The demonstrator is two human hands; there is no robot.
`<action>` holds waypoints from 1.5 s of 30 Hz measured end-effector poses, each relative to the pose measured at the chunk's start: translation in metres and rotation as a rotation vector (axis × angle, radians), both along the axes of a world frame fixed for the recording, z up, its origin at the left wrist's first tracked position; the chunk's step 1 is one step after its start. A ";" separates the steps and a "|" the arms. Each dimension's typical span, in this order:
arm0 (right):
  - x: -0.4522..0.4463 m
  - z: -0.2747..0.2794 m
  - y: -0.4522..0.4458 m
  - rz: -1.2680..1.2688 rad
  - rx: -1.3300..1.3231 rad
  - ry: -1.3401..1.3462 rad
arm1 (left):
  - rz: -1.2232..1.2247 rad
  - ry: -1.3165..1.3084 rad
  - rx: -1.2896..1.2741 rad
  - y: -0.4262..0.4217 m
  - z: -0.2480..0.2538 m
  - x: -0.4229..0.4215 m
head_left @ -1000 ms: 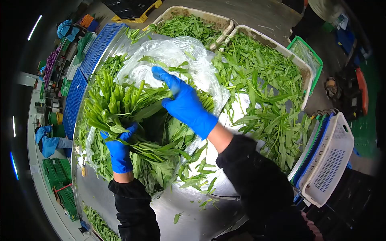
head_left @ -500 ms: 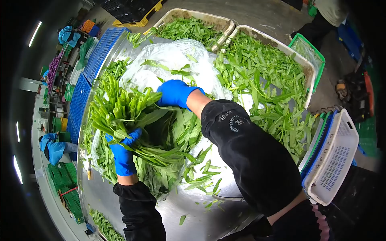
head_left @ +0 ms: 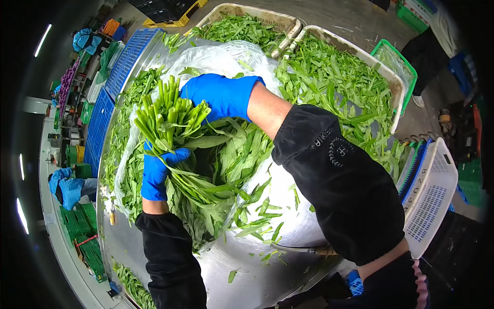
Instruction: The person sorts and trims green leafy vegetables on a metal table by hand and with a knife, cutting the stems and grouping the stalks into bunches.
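A bunch of water spinach, its cut stem ends pointing up, stands over a clear plastic bag. Gloved in blue, my left hand is closed around the stems from the near left, thumb across them. My right hand, also in a blue glove, curls against the far right side of the stems; its fingertips are hidden behind them. Beneath the bunch, more leafy greens line the opening of the bag. Loose leaves lie on the metal table.
Two white crates heaped with greens stand at the back. Stacked baskets are at the right, and blue crates line the left table edge. A person is at far left; another person's legs show at upper right.
My right hand has come closer to the camera and further around the stems. The bunch is gathered tighter and has shifted slightly right, with the stems more upright.
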State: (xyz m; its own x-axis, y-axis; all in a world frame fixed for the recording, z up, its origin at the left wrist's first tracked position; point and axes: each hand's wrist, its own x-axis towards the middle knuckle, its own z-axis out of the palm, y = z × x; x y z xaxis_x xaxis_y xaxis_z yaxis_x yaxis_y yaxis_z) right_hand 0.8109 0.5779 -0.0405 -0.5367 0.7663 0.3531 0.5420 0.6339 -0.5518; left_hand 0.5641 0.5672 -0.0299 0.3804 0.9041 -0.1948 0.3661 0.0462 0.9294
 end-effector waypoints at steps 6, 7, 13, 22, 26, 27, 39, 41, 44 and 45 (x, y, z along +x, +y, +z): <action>-0.010 -0.021 -0.034 -0.513 0.240 0.234 | 0.019 -0.068 0.261 -0.002 -0.013 0.000; -0.014 -0.026 -0.048 -0.682 0.244 0.382 | 0.061 -0.085 0.288 -0.011 -0.009 0.001; -0.059 -0.102 -0.102 -0.690 0.011 -0.079 | 0.311 -0.337 0.225 -0.024 -0.037 -0.099; -0.051 -0.056 -0.176 -0.609 0.102 0.333 | 0.428 -0.285 0.494 -0.188 0.110 -0.325; -0.057 -0.047 -0.312 -0.572 -0.345 0.036 | 0.540 0.050 0.474 -0.274 0.133 -0.392; -0.061 -0.060 -0.342 -0.543 -0.228 -0.103 | 0.437 0.343 0.543 -0.290 0.139 -0.374; -0.066 -0.070 -0.447 -0.543 -0.507 -0.175 | -0.045 1.126 0.338 -0.405 -0.062 -0.338; -0.083 -0.066 -0.449 -0.548 -0.500 -0.082 | -0.006 1.088 0.397 -0.410 -0.079 -0.344; -0.140 -0.058 -0.450 -0.518 -0.990 0.635 | 0.024 1.040 0.414 -0.408 -0.076 -0.343; -0.164 -0.051 -0.449 -0.484 -1.084 0.752 | 0.022 1.022 0.365 -0.407 -0.072 -0.342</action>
